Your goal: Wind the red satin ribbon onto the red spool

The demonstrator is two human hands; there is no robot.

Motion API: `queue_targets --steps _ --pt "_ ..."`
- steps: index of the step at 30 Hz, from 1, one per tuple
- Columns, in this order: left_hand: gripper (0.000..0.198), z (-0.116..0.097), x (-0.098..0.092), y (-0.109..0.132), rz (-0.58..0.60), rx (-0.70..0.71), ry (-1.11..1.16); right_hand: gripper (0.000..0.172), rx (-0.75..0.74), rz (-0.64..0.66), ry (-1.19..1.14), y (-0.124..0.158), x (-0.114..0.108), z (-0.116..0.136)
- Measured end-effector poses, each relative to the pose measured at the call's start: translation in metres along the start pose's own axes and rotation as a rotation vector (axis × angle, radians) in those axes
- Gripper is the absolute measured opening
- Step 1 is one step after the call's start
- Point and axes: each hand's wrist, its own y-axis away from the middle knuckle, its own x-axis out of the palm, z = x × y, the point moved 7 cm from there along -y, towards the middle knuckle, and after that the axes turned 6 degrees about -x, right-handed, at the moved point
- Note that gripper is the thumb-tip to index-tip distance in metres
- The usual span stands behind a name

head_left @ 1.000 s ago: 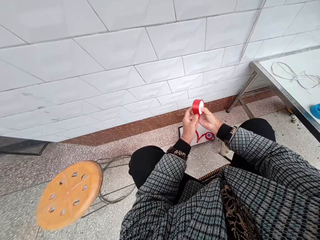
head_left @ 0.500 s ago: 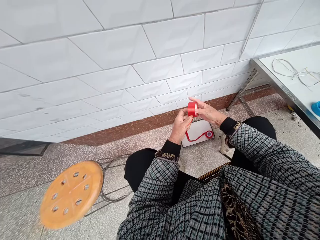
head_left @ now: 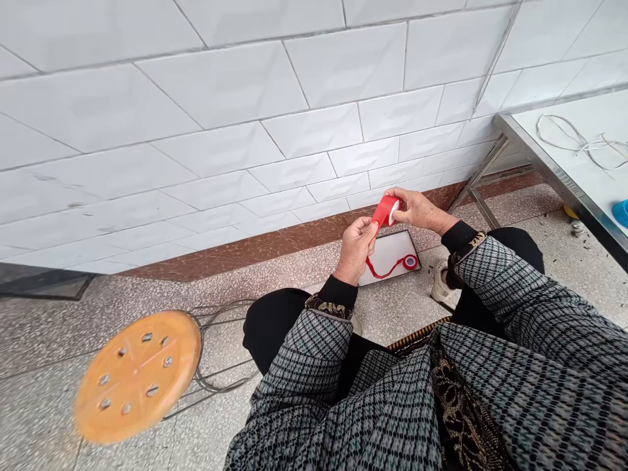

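I sit facing a white tiled wall. My right hand (head_left: 416, 209) grips a roll of red ribbon (head_left: 390, 209) at its side. My left hand (head_left: 355, 249) pinches the red strip (head_left: 377, 221) pulled off the roll, which stretches between the two hands. From my left hand the ribbon trails down to a second small red roll (head_left: 410, 261) lying on a white board (head_left: 395, 248) on the floor in front of my knees.
An orange round stool (head_left: 136, 375) with a wire frame stands at my left. A steel-edged table (head_left: 564, 176) with white cords and a blue object is at the right. Speckled floor runs to the wall's brown skirting.
My hands have drawn slightly apart, and a short length of red strip now stretches from the roll to my left hand. The roll has tilted in my right hand.
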Motion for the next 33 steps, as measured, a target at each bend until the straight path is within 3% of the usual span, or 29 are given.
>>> queue_targets --steps 6,17,23,33 --pt "0.046 -0.001 0.002 0.003 0.063 -0.004 -0.021 0.041 0.153 -0.111 -0.35 0.003 -0.004 -0.006" --pt "0.049 -0.001 0.004 0.0 0.046 0.016 -0.045 0.023 0.437 -0.137 -1.059 0.022 0.049 -0.007" --pt "0.053 0.006 0.006 -0.001 0.059 -0.022 -0.002 0.028 0.481 -0.177 -1.159 0.028 0.062 -0.006" --pt "0.048 0.001 0.0 -0.001 -0.016 0.038 -0.034 0.012 0.638 -0.144 -1.139 0.031 0.062 -0.008"
